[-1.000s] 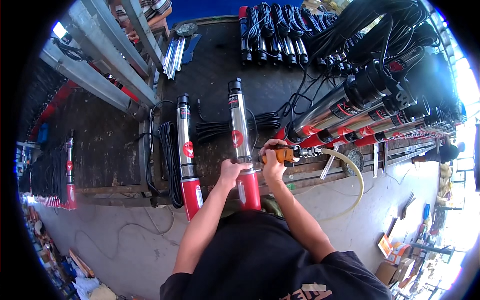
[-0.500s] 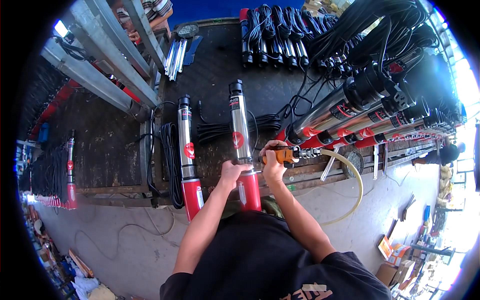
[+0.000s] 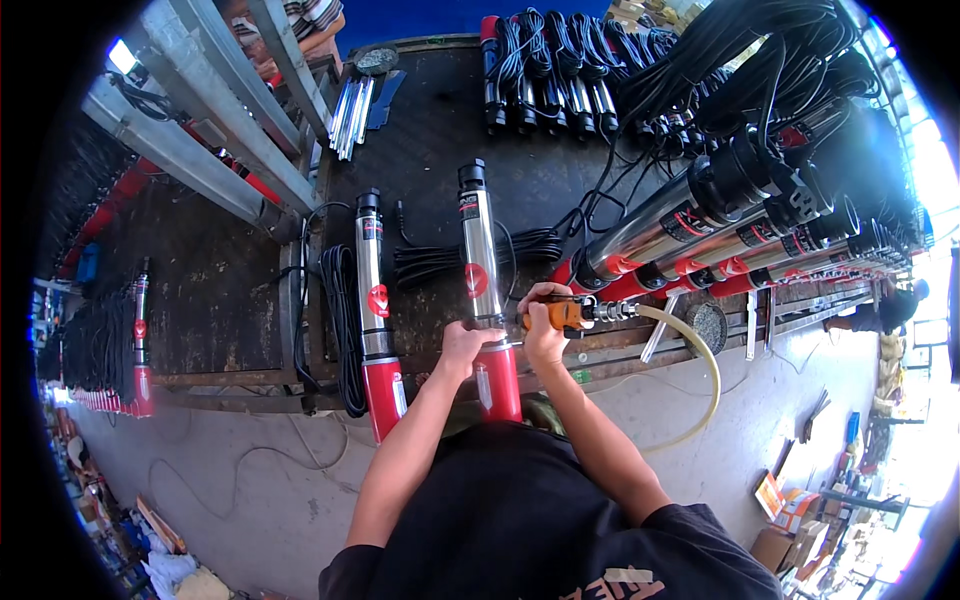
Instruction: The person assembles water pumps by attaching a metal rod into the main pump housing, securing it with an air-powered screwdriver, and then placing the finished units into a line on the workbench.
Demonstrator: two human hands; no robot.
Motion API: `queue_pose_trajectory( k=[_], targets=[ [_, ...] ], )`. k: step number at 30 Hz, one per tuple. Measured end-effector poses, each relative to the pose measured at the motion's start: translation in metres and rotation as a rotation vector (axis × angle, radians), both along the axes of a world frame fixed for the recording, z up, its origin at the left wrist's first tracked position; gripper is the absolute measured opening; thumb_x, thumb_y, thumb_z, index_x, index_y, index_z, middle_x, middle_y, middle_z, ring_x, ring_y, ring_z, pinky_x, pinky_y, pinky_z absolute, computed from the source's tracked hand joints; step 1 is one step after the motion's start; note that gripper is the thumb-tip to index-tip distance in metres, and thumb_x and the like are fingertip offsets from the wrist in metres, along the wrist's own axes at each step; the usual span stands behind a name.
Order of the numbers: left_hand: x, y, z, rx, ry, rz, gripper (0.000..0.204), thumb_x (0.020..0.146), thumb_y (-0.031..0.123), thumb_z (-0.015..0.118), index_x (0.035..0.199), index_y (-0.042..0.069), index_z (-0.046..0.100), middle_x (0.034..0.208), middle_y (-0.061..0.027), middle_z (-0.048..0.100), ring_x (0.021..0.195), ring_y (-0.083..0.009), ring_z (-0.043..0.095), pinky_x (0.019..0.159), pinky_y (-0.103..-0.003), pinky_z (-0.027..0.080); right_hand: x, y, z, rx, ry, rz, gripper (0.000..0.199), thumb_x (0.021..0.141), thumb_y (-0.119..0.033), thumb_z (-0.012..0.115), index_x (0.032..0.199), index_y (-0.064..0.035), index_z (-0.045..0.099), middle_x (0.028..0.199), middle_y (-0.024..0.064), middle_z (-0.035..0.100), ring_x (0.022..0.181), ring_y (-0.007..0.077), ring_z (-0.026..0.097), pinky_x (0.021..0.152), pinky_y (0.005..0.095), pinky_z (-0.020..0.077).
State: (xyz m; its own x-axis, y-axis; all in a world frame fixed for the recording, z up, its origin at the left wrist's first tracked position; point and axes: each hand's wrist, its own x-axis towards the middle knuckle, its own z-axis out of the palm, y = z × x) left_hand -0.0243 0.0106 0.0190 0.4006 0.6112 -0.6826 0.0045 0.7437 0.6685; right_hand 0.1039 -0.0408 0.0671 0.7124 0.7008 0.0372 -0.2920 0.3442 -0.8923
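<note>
In front of me a silver submersible pump [image 3: 480,240] with a black top and red lower end lies on the bench, its red end reaching over the near edge. My left hand [image 3: 466,346] is closed round it where steel meets red, thumb across the top. Beside it my right hand [image 3: 543,328] grips an orange air tool [image 3: 567,315], level with that joint. A pale air hose [image 3: 712,375] curves from the tool's metal fittings on the right. The tool's working tip is hidden by my fingers. A second pump [image 3: 370,265] lies parallel on the left.
Coiled black cable [image 3: 345,330] lies beside the second pump, another coil [image 3: 430,262] between the two. Several large pumps [image 3: 650,225] slant along the right, near a dish of small parts [image 3: 708,325]. Metal strips [image 3: 350,118] lie at the back. Steel posts [image 3: 235,125] rise on the left.
My right hand and the air tool have shifted very slightly left, and the hose has swung a little inward. My left hand and the pumps stay in place.
</note>
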Motion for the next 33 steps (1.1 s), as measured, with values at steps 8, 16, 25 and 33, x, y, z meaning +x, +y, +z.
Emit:
queue_pose_trajectory(
  k=[8, 16, 25, 33],
  targets=[
    [-0.001, 0.001, -0.008, -0.037, -0.060, 0.004, 0.028, 0.074, -0.003, 0.077, 0.100, -0.002, 0.065, 0.090, -0.0118, 0.070, 0.078, -0.0245, 0.069, 0.076, -0.041, 0.058, 0.006, 0.012, 0.007, -0.075, 0.031, -0.010, 0.021, 0.081, 0.004, 0.051, 0.100, -0.0050, 0.052, 0.087, 0.0079, 0.057, 0.070, 0.0166, 0.056, 0.068, 0.0302, 0.0490],
    [-0.004, 0.002, -0.005, -0.102, -0.079, 0.000, 0.029, 0.076, -0.007, 0.075, 0.103, -0.003, 0.065, 0.093, -0.0123, 0.070, 0.083, -0.0262, 0.069, 0.080, -0.045, 0.059, 0.004, 0.037, 0.024, -0.178, -0.142, 0.097, 0.007, 0.074, 0.001, 0.058, 0.079, 0.0005, 0.062, 0.073, 0.0048, 0.064, 0.061, 0.0128, 0.061, 0.060, 0.0261, 0.0510],
    [-0.005, 0.003, -0.004, -0.087, -0.112, -0.009, 0.023, 0.077, -0.006, 0.072, 0.099, -0.002, 0.065, 0.090, -0.0101, 0.068, 0.081, -0.0231, 0.068, 0.076, -0.040, 0.058, -0.008, 0.013, -0.001, -0.138, -0.317, 0.152, 0.017, 0.080, 0.005, 0.050, 0.093, -0.0055, 0.053, 0.082, 0.0050, 0.056, 0.068, 0.0119, 0.054, 0.062, 0.0259, 0.0460],
    [-0.003, 0.003, -0.005, -0.076, -0.084, 0.031, 0.022, 0.076, -0.006, 0.072, 0.097, -0.004, 0.068, 0.088, -0.0134, 0.071, 0.077, -0.0242, 0.070, 0.070, -0.039, 0.057, -0.009, 0.005, -0.008, 0.010, -0.399, 0.197, 0.018, 0.082, 0.007, 0.049, 0.096, -0.0045, 0.048, 0.088, 0.0102, 0.057, 0.068, 0.0148, 0.054, 0.063, 0.0282, 0.0482]
  ],
)
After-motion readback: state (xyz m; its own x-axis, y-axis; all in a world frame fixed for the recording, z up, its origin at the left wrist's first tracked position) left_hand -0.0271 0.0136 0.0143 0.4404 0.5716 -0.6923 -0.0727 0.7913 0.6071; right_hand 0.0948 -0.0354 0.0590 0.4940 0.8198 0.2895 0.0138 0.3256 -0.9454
